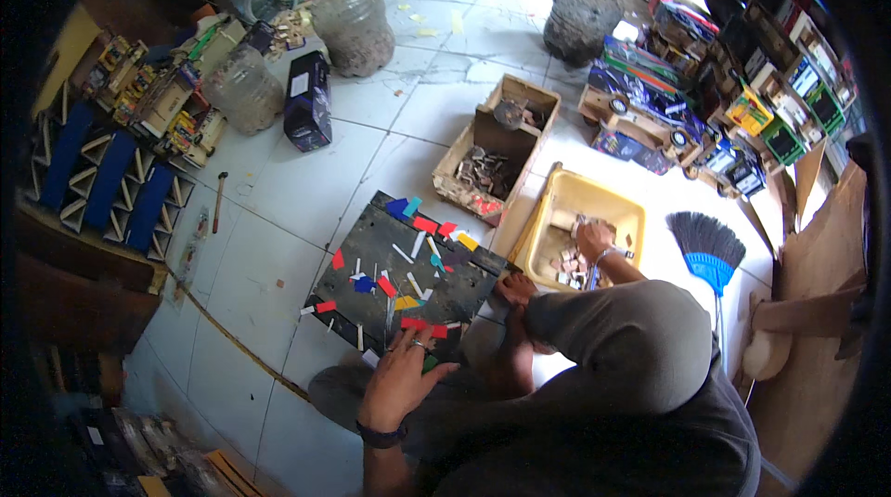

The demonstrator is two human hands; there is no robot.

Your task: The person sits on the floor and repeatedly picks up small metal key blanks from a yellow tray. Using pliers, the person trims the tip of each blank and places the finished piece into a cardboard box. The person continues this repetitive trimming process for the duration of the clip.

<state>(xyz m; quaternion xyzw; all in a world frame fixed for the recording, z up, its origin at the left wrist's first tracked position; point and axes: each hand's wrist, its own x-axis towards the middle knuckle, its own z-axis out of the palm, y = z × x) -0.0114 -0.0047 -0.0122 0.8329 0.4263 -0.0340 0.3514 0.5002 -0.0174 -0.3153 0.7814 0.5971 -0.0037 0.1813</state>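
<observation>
My left hand (401, 387), with a ring and a dark wristband, rests at the near edge of a black board (357, 256). Its fingers are stretched out and the thumb stands apart, close to a red strip (425, 328) and a green piece (429, 363). Scattered over the board are several small red, blue, yellow and white scraps. My right hand (594, 239) reaches into a yellow plastic basin (631, 209) holding small wooden blocks (568, 265). Its fingers curl down beside a pale piece; what they grip is hidden.
Past the board stands a wooden box (548, 112) with metal bits. A broom (707, 242) lies right of the basin, below stacked toy trucks (640, 98). Leftward are a hammer (220, 200), a dark carton (308, 103), cloudy plastic containers (351, 28) and blue-and-white wooden frames (107, 177).
</observation>
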